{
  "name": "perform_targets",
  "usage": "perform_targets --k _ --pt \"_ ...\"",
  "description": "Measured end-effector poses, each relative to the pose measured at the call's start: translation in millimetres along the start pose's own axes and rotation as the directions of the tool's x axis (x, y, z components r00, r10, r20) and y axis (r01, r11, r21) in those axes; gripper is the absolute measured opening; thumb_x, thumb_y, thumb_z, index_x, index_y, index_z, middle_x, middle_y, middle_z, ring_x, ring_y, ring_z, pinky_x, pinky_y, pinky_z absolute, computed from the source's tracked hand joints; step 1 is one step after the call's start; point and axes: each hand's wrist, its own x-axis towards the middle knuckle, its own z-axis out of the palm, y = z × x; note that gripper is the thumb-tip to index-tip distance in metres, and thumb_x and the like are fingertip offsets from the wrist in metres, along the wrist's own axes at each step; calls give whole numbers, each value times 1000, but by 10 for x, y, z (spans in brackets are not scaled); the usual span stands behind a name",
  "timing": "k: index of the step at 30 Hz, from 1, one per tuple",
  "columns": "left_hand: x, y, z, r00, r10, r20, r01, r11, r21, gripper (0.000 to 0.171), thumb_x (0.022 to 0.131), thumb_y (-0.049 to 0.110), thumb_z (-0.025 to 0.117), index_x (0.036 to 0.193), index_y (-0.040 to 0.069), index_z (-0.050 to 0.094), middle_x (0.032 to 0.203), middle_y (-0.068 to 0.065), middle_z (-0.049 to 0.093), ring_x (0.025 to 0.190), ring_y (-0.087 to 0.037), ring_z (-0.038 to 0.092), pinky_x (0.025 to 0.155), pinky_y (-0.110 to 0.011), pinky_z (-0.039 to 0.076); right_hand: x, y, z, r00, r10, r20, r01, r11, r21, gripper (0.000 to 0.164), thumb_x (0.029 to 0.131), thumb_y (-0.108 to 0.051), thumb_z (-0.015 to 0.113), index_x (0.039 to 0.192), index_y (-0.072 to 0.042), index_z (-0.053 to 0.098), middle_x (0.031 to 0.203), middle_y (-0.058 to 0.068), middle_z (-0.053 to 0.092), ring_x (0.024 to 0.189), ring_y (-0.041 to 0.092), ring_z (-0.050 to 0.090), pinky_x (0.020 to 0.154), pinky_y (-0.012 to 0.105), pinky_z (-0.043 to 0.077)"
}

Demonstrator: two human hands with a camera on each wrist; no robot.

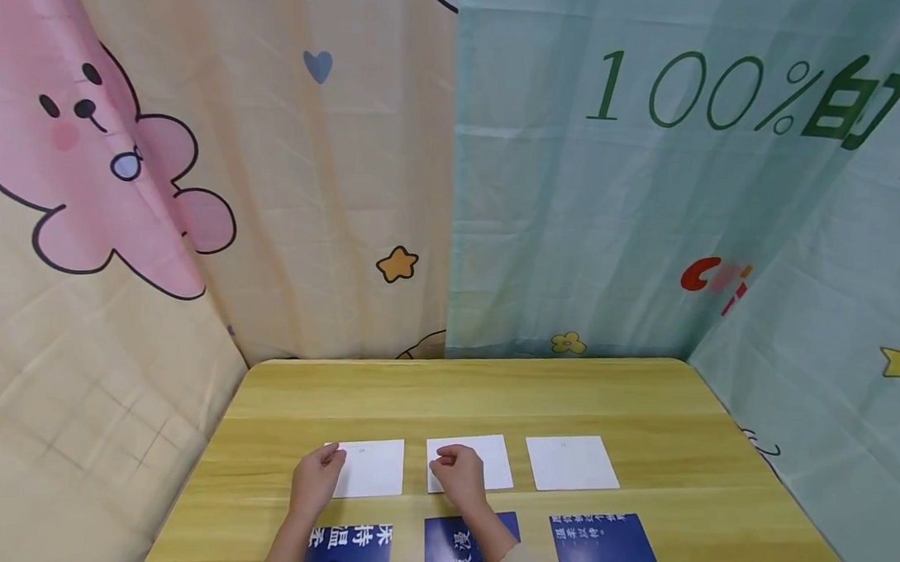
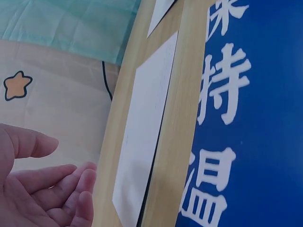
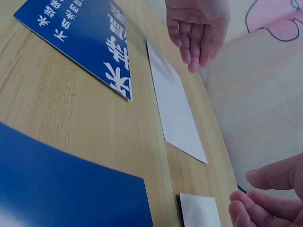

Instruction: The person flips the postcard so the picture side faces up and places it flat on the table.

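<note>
My left hand (image 1: 315, 483) hovers over the left edge of a white card (image 1: 372, 468); its thumb and fingers stand apart with nothing between them in the left wrist view. Over the left part of the middle white card (image 1: 494, 464) is my right hand (image 1: 461, 478), its fingers loosely bent. The right wrist view shows that hand's thumb apart from the fingers, holding nothing. A third white card (image 1: 572, 463) lies to the right. Nearer me are three blue cards with white characters: left (image 1: 366, 551), middle (image 1: 438, 541), partly behind my right forearm, and right (image 1: 606, 551).
All the cards lie on a wood-grain table (image 1: 461, 397). A cream curtain (image 1: 334, 186) with cartoon prints and a pale green curtain (image 1: 571, 219) with large lettering hang behind the table and along its sides. Two small dark objects show at the bottom edge of the head view.
</note>
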Motion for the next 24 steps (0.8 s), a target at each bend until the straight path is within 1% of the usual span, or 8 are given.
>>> perform_targets --k 4,9,13,14,16,18,20,24 --pt "-4 -85 -108 999 -32 16 32 999 43 41 91 14 52 114 -20 51 106 -31 58 101 -45 54 82 -50 45 26 -37 157 999 12 38 -12 1000 -5 16 70 2 67 85 9 66 67 5 63 63 16 59 57 27 47" --pt "-8 -145 -208 999 -35 8 34 993 109 42 90 13 52 112 -23 50 105 -32 58 102 -46 52 83 -51 43 78 -81 309 997 12 70 -8 998 -57 18 70 1 69 86 10 67 69 7 64 66 20 61 60 29 48" --pt "4 -181 -239 998 -51 45 43 988 151 42 89 13 52 110 -23 51 108 -34 56 104 -47 50 82 -51 43 96 -112 370 997 3 82 6 994 -112 19 69 -1 71 85 10 67 72 7 63 69 21 60 61 31 49" --pt "11 -190 -244 997 -60 57 50 986 156 42 89 14 52 111 -22 51 110 -34 54 104 -47 50 82 -51 43 99 -123 382 996 4 85 6 993 -117 16 69 -1 71 82 8 67 70 5 61 67 19 58 59 30 48" --pt "25 -203 -253 995 -73 74 61 985 162 42 89 14 53 111 -22 51 113 -35 52 103 -46 51 80 -49 44 104 -134 412 995 17 97 -4 992 -125 10 68 0 69 65 3 60 59 -2 51 56 12 48 49 26 40" --pt "37 -206 -263 993 -89 84 75 985 159 42 89 14 52 112 -22 51 114 -35 51 102 -44 52 79 -48 45 104 -141 441 993 39 113 -25 992 -126 26 67 2 68 53 -5 47 51 -6 37 47 9 34 43 23 28" --pt "47 -206 -274 991 -97 89 82 984 160 42 90 14 52 112 -22 51 115 -35 50 99 -43 53 76 -46 45 98 -136 468 989 61 133 -44 991 -127 42 69 3 67 49 -12 33 47 -9 24 43 8 22 41 22 18" --pt "53 -192 -294 991 -96 96 78 982 175 41 90 14 51 111 -21 52 116 -36 49 96 -41 53 74 -45 45 84 -111 508 988 62 140 -44 991 -123 51 70 4 67 47 -17 27 44 -11 18 40 7 18 39 21 15"
